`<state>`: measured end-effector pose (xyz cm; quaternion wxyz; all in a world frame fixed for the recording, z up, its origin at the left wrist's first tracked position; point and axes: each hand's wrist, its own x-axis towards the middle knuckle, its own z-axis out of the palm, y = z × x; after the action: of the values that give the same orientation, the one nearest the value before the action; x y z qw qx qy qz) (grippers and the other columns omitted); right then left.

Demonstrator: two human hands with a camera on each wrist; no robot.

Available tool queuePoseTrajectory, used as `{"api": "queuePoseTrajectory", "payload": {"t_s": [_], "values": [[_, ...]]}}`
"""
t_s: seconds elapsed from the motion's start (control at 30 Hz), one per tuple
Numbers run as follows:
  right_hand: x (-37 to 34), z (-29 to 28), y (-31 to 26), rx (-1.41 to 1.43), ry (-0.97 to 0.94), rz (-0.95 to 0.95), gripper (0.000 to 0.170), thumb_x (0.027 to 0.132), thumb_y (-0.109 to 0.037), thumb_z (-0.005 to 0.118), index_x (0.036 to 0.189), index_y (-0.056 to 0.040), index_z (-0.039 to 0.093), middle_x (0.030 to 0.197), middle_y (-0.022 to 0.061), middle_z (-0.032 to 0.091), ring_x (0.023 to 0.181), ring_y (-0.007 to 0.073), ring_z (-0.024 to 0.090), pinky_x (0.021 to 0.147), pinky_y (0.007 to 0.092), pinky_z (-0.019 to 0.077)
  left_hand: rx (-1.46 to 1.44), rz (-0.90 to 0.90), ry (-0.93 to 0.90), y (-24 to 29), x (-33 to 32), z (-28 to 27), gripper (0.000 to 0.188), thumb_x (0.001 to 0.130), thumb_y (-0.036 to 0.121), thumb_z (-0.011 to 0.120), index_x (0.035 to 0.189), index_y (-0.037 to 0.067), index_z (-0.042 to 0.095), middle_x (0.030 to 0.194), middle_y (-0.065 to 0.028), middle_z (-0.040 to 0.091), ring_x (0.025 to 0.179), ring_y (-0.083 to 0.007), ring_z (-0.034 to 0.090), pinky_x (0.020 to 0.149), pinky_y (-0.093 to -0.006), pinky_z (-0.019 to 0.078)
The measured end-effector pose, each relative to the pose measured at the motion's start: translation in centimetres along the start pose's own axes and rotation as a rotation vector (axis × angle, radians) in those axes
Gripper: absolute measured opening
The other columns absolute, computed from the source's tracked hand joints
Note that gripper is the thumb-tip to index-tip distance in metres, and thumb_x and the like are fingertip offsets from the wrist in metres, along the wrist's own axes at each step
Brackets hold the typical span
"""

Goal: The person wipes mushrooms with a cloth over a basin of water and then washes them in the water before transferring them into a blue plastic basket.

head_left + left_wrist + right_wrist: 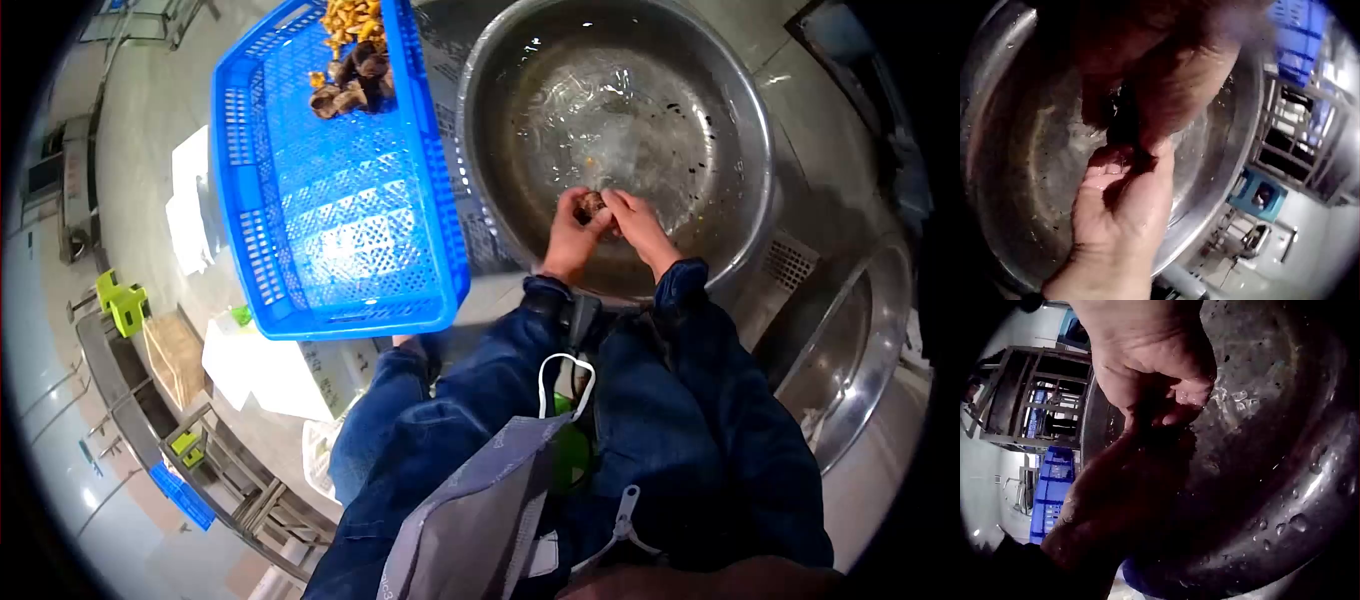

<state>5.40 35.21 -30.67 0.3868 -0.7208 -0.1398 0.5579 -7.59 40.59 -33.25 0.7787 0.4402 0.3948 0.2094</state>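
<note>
Both hands meet over the near side of a large round metal basin (755, 130) that holds water. Between the fingertips is a small brown, wrinkled piece that looks like a mushroom (592, 203). My left hand (568, 238) grips it from the left, thumb and fingers curled about it. The right hand (642, 228) pinches its right side with thumb and fingers. In both wrist views the fingers are wet and come together above the water, and shadow hides most of the piece. Dark specks and small bits float in the basin.
A blue perforated basket (340, 230) stands left of the basin, with yellow mushrooms (352, 20) and brown mushrooms (355, 85) at its far end. Another metal basin (865, 350) leans at the right. White foam boxes (265, 365) stand below the basket.
</note>
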Motion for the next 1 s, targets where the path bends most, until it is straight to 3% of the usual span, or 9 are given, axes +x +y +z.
{"api": "queuePoseTrajectory", "payload": {"t_s": [0.1, 0.23, 0.37, 0.47, 0.57, 0.7, 0.77, 0.9, 1.0], "values": [[1.2, -1.4, 1.7, 0.074, 0.011, -0.027, 0.033, 0.098, -0.029, 0.053, 0.114, -0.0024, 0.062, 0.086, 0.0026, 0.062, 0.077, 0.0116, 0.057, 0.064, 0.0268, 0.0465, -0.231, -0.187, 0.065, 1.4, 0.5, 0.0, 0.039, 0.083, 0.010, 0.073, 0.109, 0.012, 0.044, 0.096, -0.0026, 0.057, 0.089, -0.0142, 0.058, 0.070, -0.0302, 0.0521], [5.7, -2.3, 9.0, -0.020, 0.701, -0.468, 0.027, 0.098, -0.025, 0.053, 0.113, -0.0050, 0.062, 0.098, 0.0033, 0.062, 0.086, 0.0096, 0.055, 0.070, 0.0256, 0.0467, -0.182, -0.190, 0.137, 1.4, 0.4, 0.0, 0.031, 0.089, 0.017, 0.068, 0.108, 0.016, 0.045, 0.095, -0.0008, 0.060, 0.079, -0.0140, 0.061, 0.058, -0.0248, 0.0466], [-0.1, 0.6, -0.1, 0.565, -0.170, 0.003, 0.021, 0.095, -0.016, 0.055, 0.115, -0.0097, 0.061, 0.108, 0.0022, 0.060, 0.101, 0.0156, 0.056, 0.087, 0.0309, 0.0462, -0.465, -0.226, 0.085, 0.1, 0.4, -0.4, 0.023, 0.094, 0.011, 0.059, 0.113, 0.013, 0.046, 0.095, -0.0033, 0.062, 0.082, -0.0176, 0.063, 0.061, -0.0277, 0.0505], [2.1, 2.6, 2.4, -0.444, 0.260, -0.615, 0.025, 0.099, -0.022, 0.047, 0.115, -0.0100, 0.061, 0.102, 0.0083, 0.063, 0.097, 0.0174, 0.059, 0.082, 0.0311, 0.0495, -0.526, -0.166, 0.026, -0.2, 0.2, -0.3, 0.025, 0.094, 0.003, 0.054, 0.119, 0.008, 0.052, 0.102, -0.0044, 0.062, 0.087, -0.0171, 0.062, 0.069, -0.0283, 0.0532], [1.7, 1.6, 0.5, -0.128, 0.250, -0.150, 0.026, 0.099, -0.022, 0.045, 0.115, -0.0075, 0.061, 0.097, 0.0084, 0.065, 0.086, 0.0183, 0.062, 0.074, 0.0309, 0.0516, -0.539, -0.279, 0.078, 0.9, -0.9, 0.8, 0.026, 0.094, -0.001, 0.052, 0.119, 0.006, 0.052, 0.106, -0.0051, 0.061, 0.092, -0.0168, 0.061, 0.074, -0.0297, 0.0544], [0.1, 1.5, 0.6, 0.122, -0.013, -0.141, 0.030, 0.099, -0.024, 0.048, 0.118, -0.0038, 0.059, 0.097, 0.0090, 0.066, 0.081, 0.0139, 0.062, 0.068, 0.0300, 0.0504, -0.534, -0.283, 0.117, -0.6, -0.2, -0.4, 0.029, 0.092, 0.006, 0.059, 0.120, 0.005, 0.052, 0.106, -0.0031, 0.062, 0.092, -0.0168, 0.060, 0.072, -0.0307, 0.0536], [-0.7, 3.5, -0.2, -0.073, 0.096, -0.490, 0.030, 0.096, -0.025, 0.053, 0.116, -0.0037, 0.060, 0.092, 0.0090, 0.064, 0.064, 0.0146, 0.061, 0.057, 0.0274, 0.0498, -0.078, 0.116, 0.003, -2.0, 0.1, -1.0, 0.027, 0.090, 0.015, 0.061, 0.114, 0.005, 0.054, 0.102, -0.0088, 0.061, 0.088, -0.0209, 0.060, 0.067, -0.0343, 0.0506], [0.0, 2.2, -0.5, -0.039, 0.209, -0.213, 0.031, 0.098, -0.027, 0.048, 0.101, -0.0003, 0.064, 0.090, 0.0121, 0.068, 0.050, 0.0261, 0.063, 0.049, 0.0323, 0.0507, -0.133, -0.081, 0.047, -0.2, -0.8, -0.1, 0.028, 0.094, 0.019, 0.054, 0.117, 0.003, 0.050, 0.112, -0.0164, 0.059, 0.096, -0.0297, 0.060, 0.074, -0.0411, 0.0502], [3.7, 0.1, 4.2, -0.018, 0.337, -0.423, 0.029, 0.098, -0.025, 0.048, 0.108, -0.0016, 0.062, 0.100, 0.0128, 0.067, 0.091, 0.0248, 0.067, 0.077, 0.0327, 0.0508, -0.830, -0.368, 0.001, 0.1, -0.3, -0.4, 0.036, 0.104, 0.027, 0.032, 0.122, 0.000, 0.047, 0.119, -0.0145, 0.057, 0.108, -0.0304, 0.058, 0.089, -0.0440, 0.0528]]}}
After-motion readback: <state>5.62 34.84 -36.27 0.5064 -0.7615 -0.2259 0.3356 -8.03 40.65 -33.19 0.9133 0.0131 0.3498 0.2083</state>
